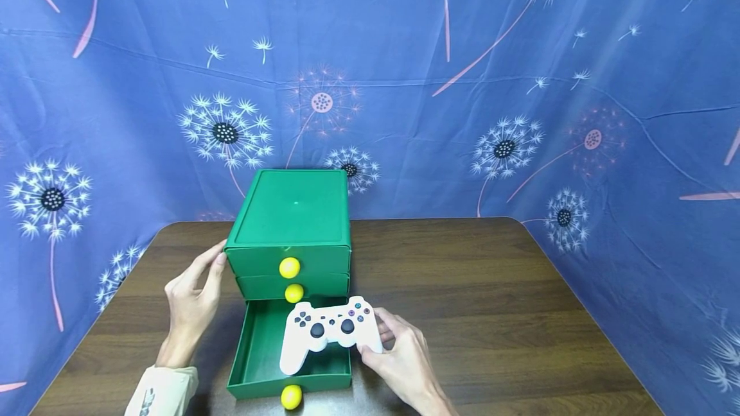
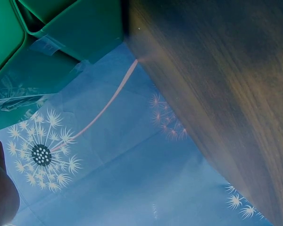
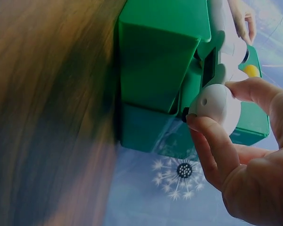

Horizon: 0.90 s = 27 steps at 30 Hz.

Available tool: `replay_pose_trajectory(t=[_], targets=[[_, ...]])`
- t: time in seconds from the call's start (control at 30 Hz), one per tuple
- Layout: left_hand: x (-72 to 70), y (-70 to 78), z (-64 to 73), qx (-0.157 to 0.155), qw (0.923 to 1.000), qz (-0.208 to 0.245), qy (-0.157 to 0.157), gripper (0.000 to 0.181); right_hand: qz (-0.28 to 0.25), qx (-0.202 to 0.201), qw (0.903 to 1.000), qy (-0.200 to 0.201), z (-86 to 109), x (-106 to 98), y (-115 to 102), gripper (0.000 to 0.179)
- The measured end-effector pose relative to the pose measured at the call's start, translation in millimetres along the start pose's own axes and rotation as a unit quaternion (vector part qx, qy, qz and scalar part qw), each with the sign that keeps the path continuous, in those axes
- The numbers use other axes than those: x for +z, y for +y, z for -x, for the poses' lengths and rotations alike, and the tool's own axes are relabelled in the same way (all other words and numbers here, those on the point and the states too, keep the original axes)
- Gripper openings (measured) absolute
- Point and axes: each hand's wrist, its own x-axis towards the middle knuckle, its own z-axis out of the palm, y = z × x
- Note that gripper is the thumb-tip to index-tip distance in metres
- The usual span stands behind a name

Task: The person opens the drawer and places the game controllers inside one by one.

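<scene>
A white game controller (image 1: 331, 321) with dark thumbsticks is over the pulled-out bottom drawer (image 1: 257, 348) of a green drawer cabinet (image 1: 291, 210). My right hand (image 1: 405, 357) pinches the controller's right grip between thumb and fingers; in the right wrist view the thumb and fingertips press on the rounded end of the controller (image 3: 216, 104). My left hand (image 1: 193, 294) touches the cabinet's upper left front edge with its fingertips. Only a part of the left hand (image 2: 1, 193) shows in the left wrist view. No other item shows in the visible part of the drawer.
Yellow ball knobs sit on the upper drawer (image 1: 289, 268), the middle drawer and the bottom drawer's front (image 1: 291, 397). The cabinet stands on a brown wooden table (image 1: 474, 313). A blue cloth (image 1: 405, 146) with dandelion prints hangs behind.
</scene>
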Motion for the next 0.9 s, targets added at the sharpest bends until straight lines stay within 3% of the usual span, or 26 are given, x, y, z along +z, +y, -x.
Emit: replay_pose_trajectory(t=[0.9], targets=[[-0.6,2.2,-0.3,-0.003,1.0,-0.003,0.004,0.022,0.023,0.009,0.9997,-0.009,-3.9,23.3,-21.3,0.048]])
